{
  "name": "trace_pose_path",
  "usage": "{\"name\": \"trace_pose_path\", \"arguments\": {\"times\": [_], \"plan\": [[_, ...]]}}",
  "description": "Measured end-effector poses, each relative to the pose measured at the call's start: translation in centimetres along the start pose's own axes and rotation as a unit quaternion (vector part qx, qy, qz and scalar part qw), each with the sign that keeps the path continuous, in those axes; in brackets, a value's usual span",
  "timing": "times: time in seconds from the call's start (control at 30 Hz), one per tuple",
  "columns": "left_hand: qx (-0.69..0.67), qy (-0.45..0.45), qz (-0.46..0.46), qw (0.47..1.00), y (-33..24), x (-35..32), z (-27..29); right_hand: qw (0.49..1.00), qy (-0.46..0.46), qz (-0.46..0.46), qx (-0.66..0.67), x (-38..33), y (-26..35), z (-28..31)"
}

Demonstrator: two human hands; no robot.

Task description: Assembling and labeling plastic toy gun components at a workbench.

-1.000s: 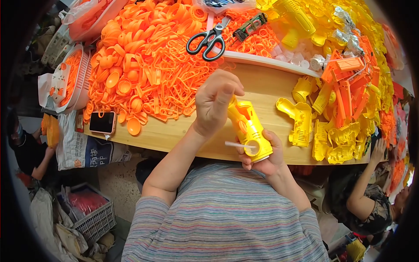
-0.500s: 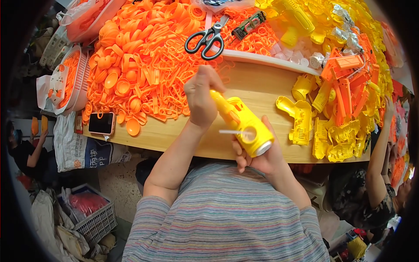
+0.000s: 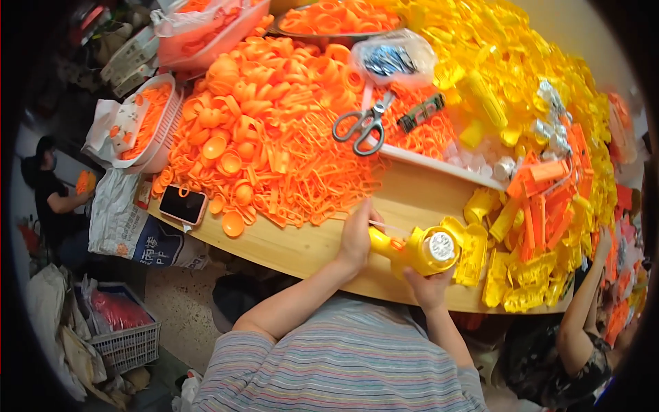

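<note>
Over the near edge of the wooden desk [image 3: 288, 247], the yellow toy [image 3: 419, 250] hangs sideways between both hands, its round white-faced end turned up toward the camera. Left hand [image 3: 357, 237] is curled tight around the toy's narrow end, fingers wrapped over it; right hand [image 3: 429, 288] cups the fat body from underneath, thumb up against it. Just beyond, a heap of orange plastic parts [image 3: 274, 137] covers the desk's left side, scissors [image 3: 360, 123] lying on top, a phone [image 3: 182, 204] at the left edge. Yellow parts [image 3: 508, 89] pile up along the right side.
</note>
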State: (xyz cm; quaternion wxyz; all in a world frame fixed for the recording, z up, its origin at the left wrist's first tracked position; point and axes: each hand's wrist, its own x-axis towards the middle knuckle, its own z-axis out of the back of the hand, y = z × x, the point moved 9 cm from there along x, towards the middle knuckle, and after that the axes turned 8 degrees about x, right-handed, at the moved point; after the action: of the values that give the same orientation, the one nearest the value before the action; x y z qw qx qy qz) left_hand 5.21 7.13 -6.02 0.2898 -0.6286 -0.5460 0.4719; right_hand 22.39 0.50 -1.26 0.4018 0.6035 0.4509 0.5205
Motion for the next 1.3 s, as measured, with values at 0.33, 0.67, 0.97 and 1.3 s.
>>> {"name": "trace_pose_path", "arguments": {"times": [0.33,0.67,0.97,1.3], "plan": [[0.340,-0.019,-0.415,0.844,-17.6,-0.3,0.6,0.992,0.056,-0.096,0.057,2.0,1.0,-1.2],[0.743,-0.078,-0.260,0.611,-21.2,15.0,0.7,0.991,0.044,-0.102,0.080,1.9,0.9,-1.5],[0.478,-0.065,-0.452,0.750,-23.2,7.1,1.3,0.985,-0.029,-0.139,0.097,-0.4,-0.9,2.9],[0.407,0.264,-0.052,0.873,-1.4,-0.3,-0.1,0.985,-0.113,-0.103,0.084,0.2,-0.7,7.9]]}}
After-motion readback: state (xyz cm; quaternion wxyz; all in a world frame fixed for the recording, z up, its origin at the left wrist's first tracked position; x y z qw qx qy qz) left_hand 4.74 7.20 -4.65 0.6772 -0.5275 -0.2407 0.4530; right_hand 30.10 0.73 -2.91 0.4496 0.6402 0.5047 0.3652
